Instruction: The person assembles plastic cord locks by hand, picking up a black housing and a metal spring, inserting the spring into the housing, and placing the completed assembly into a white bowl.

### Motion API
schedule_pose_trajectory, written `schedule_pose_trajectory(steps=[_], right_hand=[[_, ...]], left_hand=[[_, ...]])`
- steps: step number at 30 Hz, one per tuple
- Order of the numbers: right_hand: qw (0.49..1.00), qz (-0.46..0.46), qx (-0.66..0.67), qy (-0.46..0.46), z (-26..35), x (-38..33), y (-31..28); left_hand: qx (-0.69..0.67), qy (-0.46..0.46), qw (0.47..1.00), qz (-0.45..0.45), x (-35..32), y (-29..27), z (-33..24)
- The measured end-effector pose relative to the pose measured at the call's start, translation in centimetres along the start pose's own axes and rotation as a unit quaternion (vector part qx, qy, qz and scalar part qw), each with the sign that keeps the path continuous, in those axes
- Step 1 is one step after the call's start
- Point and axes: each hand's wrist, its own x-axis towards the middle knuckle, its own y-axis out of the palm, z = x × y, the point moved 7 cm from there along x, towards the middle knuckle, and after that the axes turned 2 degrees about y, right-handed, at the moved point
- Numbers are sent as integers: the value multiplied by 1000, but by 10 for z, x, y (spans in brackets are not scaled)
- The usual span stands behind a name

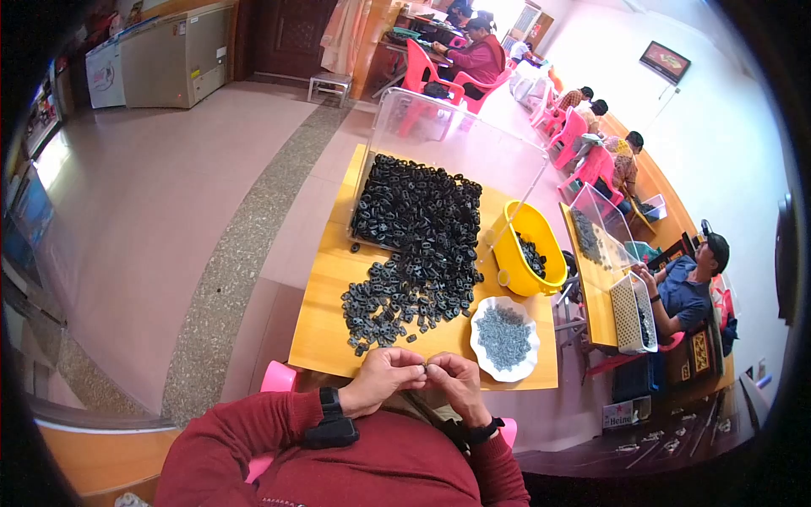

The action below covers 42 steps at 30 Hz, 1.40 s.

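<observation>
My left hand (382, 382) and my right hand (459, 385) meet fingertip to fingertip just off the near edge of the wooden table (324, 317). Both pinch at a tiny dark piece (425, 367), mostly hidden by the fingers; its kind cannot be made out. Beyond them, small black plastic parts with holes (414, 275) lie in a big heap that spills toward me from a clear plastic bin (460, 128) tipped open on its side. To the right of my hands, a white scalloped bowl (507, 377) holds many small grey-blue pieces.
A yellow tub (508, 258) with black parts inside stands right of the heap. Farther right, a person in blue (686, 287) sits at another table (598, 317) beside a white perforated basket (629, 317). More people sit on pink chairs (420, 68) at the back.
</observation>
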Motion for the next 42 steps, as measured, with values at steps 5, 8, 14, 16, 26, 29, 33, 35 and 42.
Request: schedule_pose_trajectory(steps=[5, 8, 14, 16, 26, 29, 33, 35, 42], right_hand=[[1000, 2, -4, 0, 0, 0, 1], [1000, -5, -4, 3, -2, -2, -1], [1000, -6, -22, 6, -4, -4, -4], [1000, -8, -24, 5, -2, -7, -3], [998, -28, 52, -7, -1, 3, -7], [997, -40, 60, -2, -5, 3, -12], [994, -48, 95, 16, -6, 0, -10], [996, -52, 77, 10, -7, -2, -11], [997, -58, 54, 4, -5, -3, -11]], left_hand=[[-8, -3, 1000, 3, 0, 0, 1], [-8, -13, 1000, 4, 0, -1, 3], [-10, -18, 1000, -2, -4, 1, 3], [-12, -21, 1000, 0, -4, 1, 6], [-13, -14, 999, -32, 3, -3, -4], [-17, -15, 999, -35, 5, -5, -2], [-21, -10, 999, -39, 2, -6, -2], [-21, -7, 999, -38, 1, -5, -2], [-20, 2, 999, -50, 0, -7, -2]])
